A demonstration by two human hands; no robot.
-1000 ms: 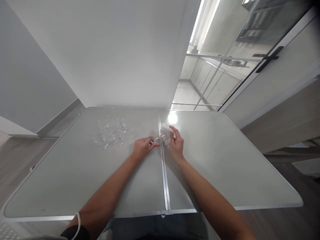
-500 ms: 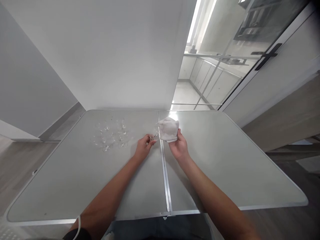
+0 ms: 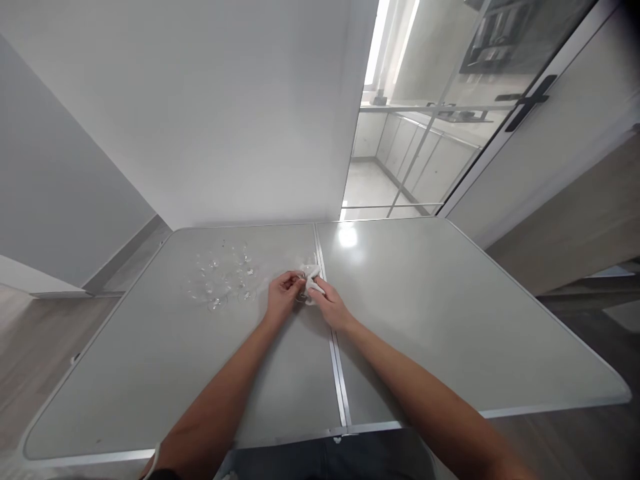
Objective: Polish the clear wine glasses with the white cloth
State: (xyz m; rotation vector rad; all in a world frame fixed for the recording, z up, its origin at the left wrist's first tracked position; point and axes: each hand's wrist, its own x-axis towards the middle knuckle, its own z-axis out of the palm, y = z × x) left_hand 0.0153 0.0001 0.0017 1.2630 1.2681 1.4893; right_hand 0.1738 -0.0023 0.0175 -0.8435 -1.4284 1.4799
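My left hand (image 3: 281, 294) and my right hand (image 3: 327, 305) meet near the middle seam of a grey folding table (image 3: 425, 320). The right hand's fingers pinch a small white cloth (image 3: 312, 279). The left hand's fingers are closed on a small clear glass (image 3: 300, 291) that the cloth presses against; most of the glass is hidden. To the left, several clear stemmed glasses (image 3: 220, 280) stand in a cluster on the table.
A white wall rises just behind the table. At the back right a glass door with a black handle (image 3: 530, 103) shows a room beyond. Wood floor lies on both sides of the table.
My right hand had lifted the cloth above the table; it has now come down and left, bringing the bunched cloth against the glass in my left hand.
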